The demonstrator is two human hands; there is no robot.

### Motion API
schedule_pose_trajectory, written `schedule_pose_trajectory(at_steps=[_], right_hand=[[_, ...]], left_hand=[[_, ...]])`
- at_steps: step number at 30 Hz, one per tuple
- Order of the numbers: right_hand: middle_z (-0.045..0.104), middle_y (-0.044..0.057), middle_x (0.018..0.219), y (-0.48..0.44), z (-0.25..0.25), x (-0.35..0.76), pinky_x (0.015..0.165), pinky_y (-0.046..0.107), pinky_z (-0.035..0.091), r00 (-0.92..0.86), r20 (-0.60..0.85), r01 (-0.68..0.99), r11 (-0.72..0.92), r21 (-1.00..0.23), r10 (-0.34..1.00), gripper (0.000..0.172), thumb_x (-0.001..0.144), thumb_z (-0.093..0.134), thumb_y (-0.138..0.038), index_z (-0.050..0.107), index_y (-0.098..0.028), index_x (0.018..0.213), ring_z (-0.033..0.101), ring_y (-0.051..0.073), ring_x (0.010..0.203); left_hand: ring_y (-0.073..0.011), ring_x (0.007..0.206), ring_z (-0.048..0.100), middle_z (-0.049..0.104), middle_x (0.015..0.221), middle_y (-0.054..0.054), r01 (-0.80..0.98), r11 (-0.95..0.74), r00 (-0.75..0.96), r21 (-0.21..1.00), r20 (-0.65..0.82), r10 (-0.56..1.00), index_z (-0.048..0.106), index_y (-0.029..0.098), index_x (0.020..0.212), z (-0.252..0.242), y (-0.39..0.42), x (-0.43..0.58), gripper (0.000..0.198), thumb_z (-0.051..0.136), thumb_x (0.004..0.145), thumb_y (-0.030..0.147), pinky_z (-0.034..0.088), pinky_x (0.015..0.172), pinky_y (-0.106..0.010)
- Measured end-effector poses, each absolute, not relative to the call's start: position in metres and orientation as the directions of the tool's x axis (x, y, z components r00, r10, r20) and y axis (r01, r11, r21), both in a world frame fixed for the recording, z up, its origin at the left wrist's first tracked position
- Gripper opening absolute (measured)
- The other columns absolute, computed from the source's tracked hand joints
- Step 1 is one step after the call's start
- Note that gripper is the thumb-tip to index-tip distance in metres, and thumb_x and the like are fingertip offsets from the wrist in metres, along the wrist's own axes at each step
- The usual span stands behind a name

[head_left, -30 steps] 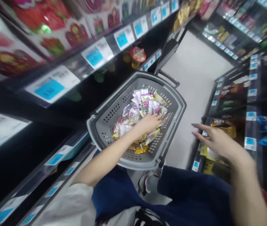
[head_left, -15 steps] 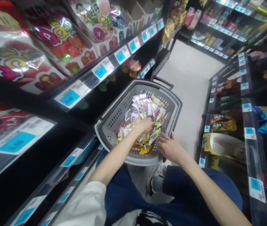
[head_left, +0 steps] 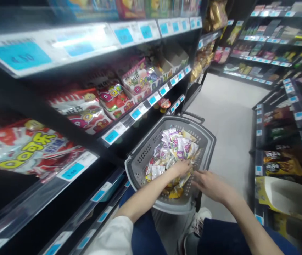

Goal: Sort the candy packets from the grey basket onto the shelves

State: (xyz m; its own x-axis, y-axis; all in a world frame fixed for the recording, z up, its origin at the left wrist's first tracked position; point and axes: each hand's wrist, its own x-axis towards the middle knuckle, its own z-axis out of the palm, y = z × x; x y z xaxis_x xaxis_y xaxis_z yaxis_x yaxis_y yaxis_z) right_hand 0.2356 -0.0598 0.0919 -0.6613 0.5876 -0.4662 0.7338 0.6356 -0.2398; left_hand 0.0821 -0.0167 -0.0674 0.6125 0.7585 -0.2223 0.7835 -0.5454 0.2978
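A grey plastic shopping basket with slotted walls stands between my legs. Small shiny snack packets, white and purple towards the back and yellow nearer me, lie piled in it. My left hand reaches into the basket and rests over the pile, its fingers stretched to the right and partly blurred. Just beside it, my right hand comes over the basket's right rim with fingers extended inward and nothing visible in them. The fingertips of both hands are close together.
On the left, shelves hold bagged gummy candy above rows of price labels. A jelly cup sits on a lower shelf. The right-hand shelf has snack bags and an opened carton. Pale floor runs ahead.
The view has tilted up and shifted left, so the basket appears lower and farther right. My right hand has moved inward over the rim, closer to my left hand, which stays in the pile.
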Motion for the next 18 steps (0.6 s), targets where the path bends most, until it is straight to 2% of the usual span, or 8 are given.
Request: schedule_pose_trajectory(at_steps=[3,7,11,16,18], right_hand=[[0.068,0.019,0.122,-0.048,0.088,0.240,0.099,0.045,0.049,-0.638,-0.457,0.755,0.620,-0.213,0.620,0.038,0.100,0.043,-0.027,0.061,-0.011,0.129,0.063,0.034,0.118],[0.069,0.017,0.124,-0.037,0.082,0.243,0.098,0.040,0.049,-0.652,-0.442,0.754,0.584,-0.300,0.616,0.040,0.097,0.048,-0.028,0.060,-0.017,0.133,0.065,0.031,0.117],[0.069,0.015,0.124,-0.028,0.079,0.248,0.096,0.035,0.049,-0.640,-0.404,0.768,0.547,-0.332,0.654,0.043,0.097,0.047,-0.033,0.058,-0.019,0.136,0.067,0.027,0.115],[0.070,0.016,0.120,-0.026,0.074,0.247,0.093,0.034,0.049,-0.645,-0.415,0.763,0.574,-0.297,0.642,0.038,0.096,0.049,-0.032,0.061,-0.019,0.130,0.067,0.028,0.114],[0.071,0.017,0.118,-0.027,0.072,0.246,0.091,0.035,0.050,-0.642,-0.424,0.764,0.580,-0.283,0.639,0.039,0.096,0.049,-0.030,0.060,-0.018,0.131,0.068,0.029,0.112]], left_hand=[[-0.0275,0.107,0.065,0.065,0.116,-0.016,0.775,-0.562,0.623,0.291,-0.193,0.758,0.061,0.012,0.120,-0.065,-0.014,0.082,0.030,0.050,0.095,0.024,0.053,0.087,-0.036],[-0.0245,0.099,0.067,0.069,0.108,-0.012,0.758,-0.579,0.637,0.300,-0.149,0.757,0.064,0.014,0.111,-0.048,-0.005,0.078,0.024,0.052,0.093,0.026,0.053,0.080,-0.032],[-0.0226,0.095,0.068,0.072,0.104,-0.011,0.688,-0.544,0.640,0.480,-0.049,0.767,0.068,0.013,0.106,-0.031,0.003,0.067,0.025,0.059,0.084,0.020,0.051,0.080,-0.028],[-0.0181,0.076,0.067,0.075,0.082,-0.007,0.654,-0.351,0.534,0.670,-0.080,0.842,0.075,0.013,0.094,-0.025,0.005,0.059,0.027,0.059,0.072,0.008,0.048,0.069,-0.024],[-0.0168,0.074,0.067,0.075,0.079,-0.005,0.601,-0.261,0.466,0.755,-0.066,0.882,0.076,0.013,0.092,-0.025,0.006,0.059,0.028,0.061,0.070,0.007,0.048,0.070,-0.024]])
